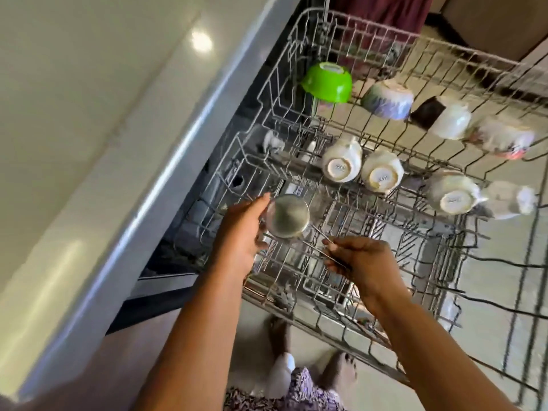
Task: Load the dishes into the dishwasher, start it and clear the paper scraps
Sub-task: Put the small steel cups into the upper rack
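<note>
Over rack [299, 166]: steel cup [287, 216] against left fingers [261, 203], seemingly gripped.

The rack [326, 333] runs off the right edge. Motion blur smears the patterned cup [504, 139] and the pale cup [511, 200] beside that edge. The base labels [339, 167] are unreadable. The thin metal pieces [326, 247] pinched by the right hand [367, 262] cannot be identified.

Bowls [327, 83] behind cups [342, 164] in the rack [284, 262], counter [74, 114] to its left.
</note>
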